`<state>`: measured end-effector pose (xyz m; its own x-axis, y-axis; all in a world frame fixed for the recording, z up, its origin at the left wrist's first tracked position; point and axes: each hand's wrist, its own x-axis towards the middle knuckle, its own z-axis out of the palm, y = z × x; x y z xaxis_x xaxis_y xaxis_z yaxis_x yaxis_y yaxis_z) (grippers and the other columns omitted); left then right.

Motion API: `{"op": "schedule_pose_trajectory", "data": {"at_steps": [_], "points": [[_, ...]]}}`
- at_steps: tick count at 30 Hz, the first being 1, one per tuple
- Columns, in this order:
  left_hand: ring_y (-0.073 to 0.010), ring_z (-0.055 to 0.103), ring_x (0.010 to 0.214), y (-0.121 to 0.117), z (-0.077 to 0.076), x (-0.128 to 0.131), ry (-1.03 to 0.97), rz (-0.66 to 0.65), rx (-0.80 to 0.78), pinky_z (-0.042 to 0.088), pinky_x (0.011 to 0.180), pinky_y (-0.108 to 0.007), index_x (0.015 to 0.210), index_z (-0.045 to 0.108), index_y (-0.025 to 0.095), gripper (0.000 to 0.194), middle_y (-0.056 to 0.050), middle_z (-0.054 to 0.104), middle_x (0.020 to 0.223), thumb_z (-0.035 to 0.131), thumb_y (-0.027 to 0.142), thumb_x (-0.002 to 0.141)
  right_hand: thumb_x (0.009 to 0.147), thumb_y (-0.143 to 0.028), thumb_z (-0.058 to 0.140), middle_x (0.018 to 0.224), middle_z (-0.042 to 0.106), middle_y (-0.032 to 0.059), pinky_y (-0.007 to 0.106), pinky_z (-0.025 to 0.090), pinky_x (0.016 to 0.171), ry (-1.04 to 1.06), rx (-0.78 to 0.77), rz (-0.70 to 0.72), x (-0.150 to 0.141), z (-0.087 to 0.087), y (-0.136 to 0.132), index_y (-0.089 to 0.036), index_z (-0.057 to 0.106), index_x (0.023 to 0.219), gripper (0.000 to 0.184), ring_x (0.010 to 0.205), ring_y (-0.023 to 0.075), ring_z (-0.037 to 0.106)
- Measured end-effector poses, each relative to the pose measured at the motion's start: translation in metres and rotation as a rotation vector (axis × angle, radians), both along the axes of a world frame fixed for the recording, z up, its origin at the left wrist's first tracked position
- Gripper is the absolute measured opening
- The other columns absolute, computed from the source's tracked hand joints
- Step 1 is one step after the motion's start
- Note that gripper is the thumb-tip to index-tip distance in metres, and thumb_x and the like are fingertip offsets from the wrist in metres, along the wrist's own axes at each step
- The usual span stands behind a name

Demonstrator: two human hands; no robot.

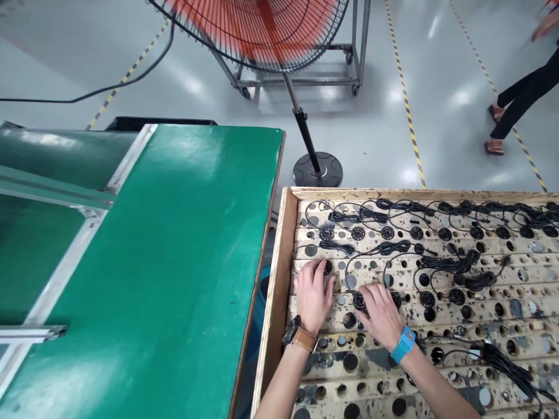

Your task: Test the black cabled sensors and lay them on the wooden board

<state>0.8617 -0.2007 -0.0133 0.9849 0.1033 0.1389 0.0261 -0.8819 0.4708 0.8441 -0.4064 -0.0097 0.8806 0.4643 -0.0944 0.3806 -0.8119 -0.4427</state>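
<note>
My left hand (312,297), with a watch on a brown strap at its wrist, rests near the left wall of a wooden tray. Its bent fingers are at a round black part (327,267) with a thin cable. Just to the right, my right hand (381,313), with a blue wristband, has thumb and fingertips on another round black part (358,301). The palm hides some of what lies beneath. Along the far side of the tray runs a row of similar round parts (387,233), each with a bundled black cable (371,215).
The wooden tray (289,244) has slats full of holes. A green-topped table (196,244) stands to its left. Beyond are a standing fan (262,29), a wheeled metal frame (360,52) and a person's legs (524,96) on the marked floor.
</note>
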Motion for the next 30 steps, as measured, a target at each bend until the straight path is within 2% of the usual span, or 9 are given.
{"op": "schedule_pose_trajectory", "data": {"at_steps": [6, 10, 13, 17, 20, 23, 26, 28, 30], "points": [[-0.027, 0.063, 0.105, -0.021, 0.007, -0.005, 0.05, 0.002, -0.266, 0.05, 0.094, -0.046, 0.124, 0.058, 0.02, 0.031, -0.012, 0.068, 0.111, 0.047, 0.033, 0.098, 0.091, -0.029, 0.062, 0.116, 0.062, 0.0104, 0.046, 0.051, 0.094, 0.002, 0.131, -0.06, 0.021, 0.015, -0.001, -0.022, 0.055, 0.129, 0.04, 0.109, 0.0279, 0.055], [-0.0237, 0.07, 0.096, -0.036, 0.005, 0.014, 0.177, 0.071, -0.549, 0.055, 0.085, -0.039, 0.127, 0.056, 0.019, 0.034, -0.01, 0.074, 0.107, 0.047, 0.037, 0.099, 0.09, -0.027, 0.063, 0.117, 0.062, 0.0112, 0.047, 0.049, 0.093, -0.021, 0.082, -0.041, 0.053, 0.018, 0.003, -0.021, 0.056, 0.129, 0.04, 0.111, 0.0296, 0.052], [-0.0211, 0.071, 0.089, -0.041, 0.002, 0.035, 0.205, 0.144, -0.658, 0.056, 0.081, -0.036, 0.127, 0.055, 0.017, 0.035, -0.009, 0.075, 0.1, 0.051, 0.034, 0.097, 0.088, -0.024, 0.063, 0.116, 0.061, 0.0117, 0.047, 0.048, 0.094, -0.022, 0.046, -0.02, 0.073, 0.015, 0.006, -0.019, 0.057, 0.127, 0.04, 0.111, 0.0301, 0.05], [-0.0179, 0.067, 0.075, -0.043, -0.001, 0.055, 0.181, 0.145, -0.594, 0.054, 0.074, -0.033, 0.124, 0.056, 0.018, 0.033, -0.004, 0.072, 0.088, 0.054, 0.024, 0.092, 0.087, -0.024, 0.064, 0.112, 0.06, 0.0117, 0.046, 0.049, 0.091, -0.048, 0.007, -0.048, 0.083, 0.008, 0.01, -0.019, 0.057, 0.127, 0.04, 0.107, 0.0294, 0.049], [-0.0214, 0.066, 0.088, -0.043, 0.002, 0.056, 0.056, 0.124, -0.425, 0.054, 0.083, -0.038, 0.123, 0.057, 0.018, 0.032, -0.007, 0.068, 0.096, 0.053, 0.019, 0.091, 0.085, -0.023, 0.065, 0.109, 0.059, 0.0111, 0.045, 0.048, 0.089, -0.052, -0.042, -0.059, 0.083, 0.005, 0.017, -0.019, 0.059, 0.123, 0.038, 0.105, 0.029, 0.049], [-0.0267, 0.059, 0.11, -0.044, 0.005, 0.046, -0.047, -0.029, -0.243, 0.05, 0.096, -0.045, 0.125, 0.057, 0.019, 0.033, -0.013, 0.062, 0.116, 0.052, 0.021, 0.093, 0.083, -0.018, 0.065, 0.109, 0.058, 0.0119, 0.046, 0.048, 0.088, -0.066, -0.097, -0.089, 0.082, 0.006, 0.022, -0.018, 0.059, 0.12, 0.038, 0.104, 0.0297, 0.048], [-0.0275, 0.055, 0.116, -0.046, 0.002, 0.032, -0.032, -0.262, -0.138, 0.049, 0.097, -0.045, 0.124, 0.059, 0.021, 0.03, -0.012, 0.06, 0.124, 0.051, 0.021, 0.095, 0.083, -0.017, 0.064, 0.112, 0.058, 0.0123, 0.046, 0.048, 0.089, -0.077, -0.107, -0.065, 0.081, 0.011, 0.015, -0.018, 0.053, 0.132, 0.049, 0.105, 0.0298, 0.049], [-0.0272, 0.055, 0.115, -0.046, -0.004, 0.027, -0.014, -0.32, -0.107, 0.05, 0.095, -0.045, 0.123, 0.061, 0.021, 0.029, -0.012, 0.061, 0.125, 0.049, 0.02, 0.096, 0.087, -0.023, 0.063, 0.116, 0.059, 0.0122, 0.046, 0.048, 0.091, -0.07, -0.077, -0.021, 0.084, 0.016, 0.0, -0.019, 0.046, 0.141, 0.057, 0.108, 0.0298, 0.049], [-0.0269, 0.055, 0.114, -0.046, -0.011, 0.024, -0.013, -0.324, -0.106, 0.051, 0.095, -0.045, 0.124, 0.06, 0.021, 0.03, -0.012, 0.061, 0.125, 0.048, 0.02, 0.097, 0.091, -0.03, 0.06, 0.119, 0.059, 0.0117, 0.046, 0.047, 0.092, -0.078, -0.039, -0.01, 0.091, 0.02, -0.022, -0.019, 0.046, 0.143, 0.054, 0.111, 0.0297, 0.049]]}}
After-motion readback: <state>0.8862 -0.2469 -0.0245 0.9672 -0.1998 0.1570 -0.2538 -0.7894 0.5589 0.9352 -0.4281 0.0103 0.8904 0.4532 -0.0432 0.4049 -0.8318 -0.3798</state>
